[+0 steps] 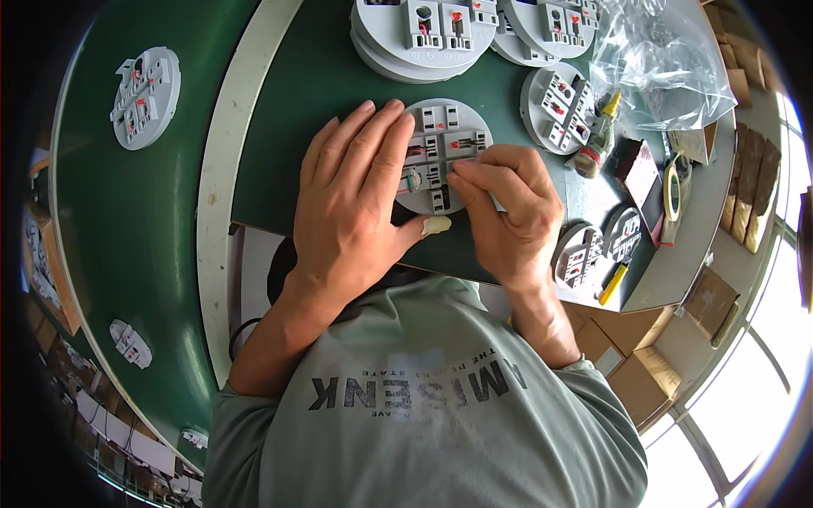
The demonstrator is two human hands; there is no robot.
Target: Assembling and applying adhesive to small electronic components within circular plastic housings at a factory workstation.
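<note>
A round grey plastic base (pixel 440 146) with raised blocks and small red and black parts lies on the green table in front of me. My left hand (pixel 351 203) is open, its fingers stretched out along the base's left side, the index finger over its edge. The left thumb, with a pale wrap on its tip, lies by the lower edge. At the base's lower right, the thumb and forefinger of my right hand (pixel 515 207) are pinched together; what is between them is hidden. A small part with coloured wires (pixel 412 181) shows near the left fingers.
Stacked grey bases (pixel 423 68) stand beyond, with a clear plastic bag (pixel 660 59) at far right. A bottle with a yellow nozzle (pixel 595 144), a tape roll (pixel 672 190) and a yellow-handled tool (pixel 614 284) lie right. Left, a green belt (pixel 161 237) carries more bases.
</note>
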